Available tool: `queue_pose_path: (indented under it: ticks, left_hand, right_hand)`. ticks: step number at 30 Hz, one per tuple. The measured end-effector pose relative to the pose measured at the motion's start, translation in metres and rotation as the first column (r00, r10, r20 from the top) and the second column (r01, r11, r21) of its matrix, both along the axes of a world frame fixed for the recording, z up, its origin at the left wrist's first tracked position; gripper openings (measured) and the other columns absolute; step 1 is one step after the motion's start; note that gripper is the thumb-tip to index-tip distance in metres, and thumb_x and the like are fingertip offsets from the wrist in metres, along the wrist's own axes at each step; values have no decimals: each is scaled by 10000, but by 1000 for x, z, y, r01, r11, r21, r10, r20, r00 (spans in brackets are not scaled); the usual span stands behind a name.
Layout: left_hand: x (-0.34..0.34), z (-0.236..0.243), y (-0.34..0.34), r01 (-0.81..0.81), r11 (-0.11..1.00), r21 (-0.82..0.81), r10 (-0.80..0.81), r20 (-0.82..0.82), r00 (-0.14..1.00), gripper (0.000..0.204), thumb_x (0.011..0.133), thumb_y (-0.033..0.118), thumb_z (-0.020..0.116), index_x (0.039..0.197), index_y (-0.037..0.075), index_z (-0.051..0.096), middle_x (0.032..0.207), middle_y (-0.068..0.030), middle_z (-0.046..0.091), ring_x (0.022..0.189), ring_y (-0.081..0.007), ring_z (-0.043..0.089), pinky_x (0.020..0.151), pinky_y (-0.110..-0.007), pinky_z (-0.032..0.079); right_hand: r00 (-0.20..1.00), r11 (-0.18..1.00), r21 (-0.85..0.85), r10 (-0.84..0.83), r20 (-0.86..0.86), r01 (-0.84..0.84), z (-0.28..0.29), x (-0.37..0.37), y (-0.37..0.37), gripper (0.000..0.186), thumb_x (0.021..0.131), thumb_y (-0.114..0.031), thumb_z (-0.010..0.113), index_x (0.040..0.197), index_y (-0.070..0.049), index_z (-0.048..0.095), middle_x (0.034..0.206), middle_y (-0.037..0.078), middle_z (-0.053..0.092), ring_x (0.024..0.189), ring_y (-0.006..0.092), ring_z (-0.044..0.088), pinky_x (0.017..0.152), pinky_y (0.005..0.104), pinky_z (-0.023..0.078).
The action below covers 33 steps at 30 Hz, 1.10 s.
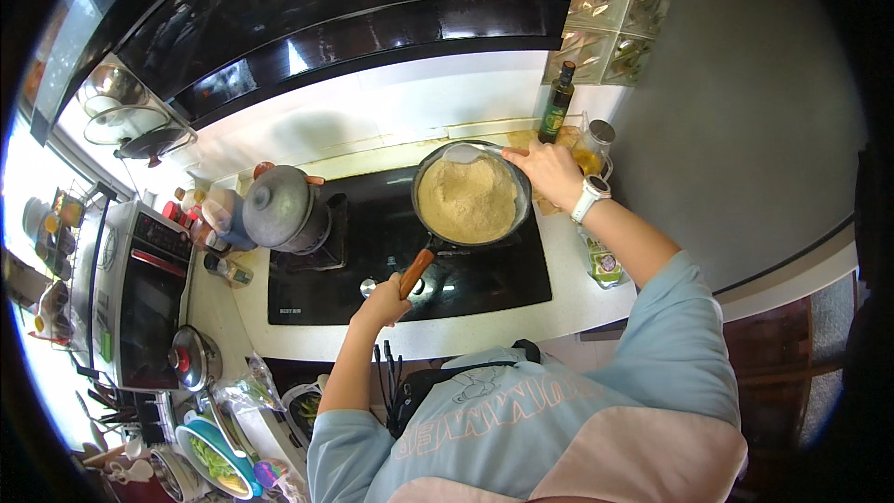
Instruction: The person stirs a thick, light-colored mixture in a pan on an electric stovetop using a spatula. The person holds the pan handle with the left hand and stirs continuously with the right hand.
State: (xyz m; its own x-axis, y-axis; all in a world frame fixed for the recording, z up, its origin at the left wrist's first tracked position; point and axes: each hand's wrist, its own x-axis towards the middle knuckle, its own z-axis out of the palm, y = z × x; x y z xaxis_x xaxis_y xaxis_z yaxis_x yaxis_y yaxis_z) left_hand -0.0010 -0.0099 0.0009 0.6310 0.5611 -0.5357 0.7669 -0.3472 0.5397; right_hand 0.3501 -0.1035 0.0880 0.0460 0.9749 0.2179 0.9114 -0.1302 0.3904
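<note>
A dark frying pan (417,200) heaped with pale beige powder (470,200) sits on the right of the black cooktop (484,279). My left hand (380,303) is closed round the lower end of its wooden handle (418,268). At the pan's upper right, my right hand (540,166), with a white watch on the wrist, grips a spatula (461,154) whose pale head rests on the powder near the far rim. A dark green bottle (557,102) and a glass jug of yellow liquid (589,151) stand just beyond my right hand.
A lidded pot (284,205) stands on the left burner, beside jars (226,216). Further left are a microwave (144,293), a small lidded pot (194,359) and a bowl of greens (212,455). A range hood (354,19) overhangs; a grey panel (726,130) borders the right. A package (603,261) lies by my right forearm.
</note>
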Motion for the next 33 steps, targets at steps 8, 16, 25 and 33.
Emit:
queue_pose_path:
  ticks: [8, 16, 25, 33]
  left_hand:
    - [1, 3, 0, -19, 1000, -3, 19, -5, 1000, 377, 772, 80, 612, 1090, -40, 450, 811, -229, 645, 552, -283, 647, 466, -362, 523]
    - [2, 5, -1, -31, 999, -21, 30, -24, 999, 378, 776, 82, 615, 1092, -43, 447, 816, -229, 645, 553, -275, 646, 467, -355, 522]
    - [0, -1, 0, -31, 999, -16, 31, -10, 999, 389, 774, 78, 609, 1102, -49, 444, 812, -229, 646, 553, -275, 646, 469, -353, 525]
    - [-1, -4, 0, -28, 1000, 9, 28, 26, 999, 356, 780, 73, 625, 1071, -17, 441, 688, -164, 601, 484, -239, 609, 418, -346, 496]
  right_hand:
    - [992, 992, -46, 117, -51, -119, -46, -12, 18, 385, 900, -92, 491, 1278, -143, 545, 820, 103, 590, 648, 224, 636, 537, 328, 528]
    - [892, 892, -16, 452, -21, -452, 13, 6, -13, 268, 925, -176, 501, 1164, -242, 602, 763, 44, 530, 624, 203, 603, 519, 321, 514]
    - [980, 980, -68, 192, 54, -188, 36, -3, -3, 127, 859, -146, 574, 847, -123, 698, 737, 72, 649, 624, 208, 658, 530, 332, 510]
    - [910, 899, -438, -178, -375, -4, 31, 24, 17, 215, 750, -248, 680, 722, -37, 708, 746, 143, 687, 721, 311, 668, 621, 416, 517]
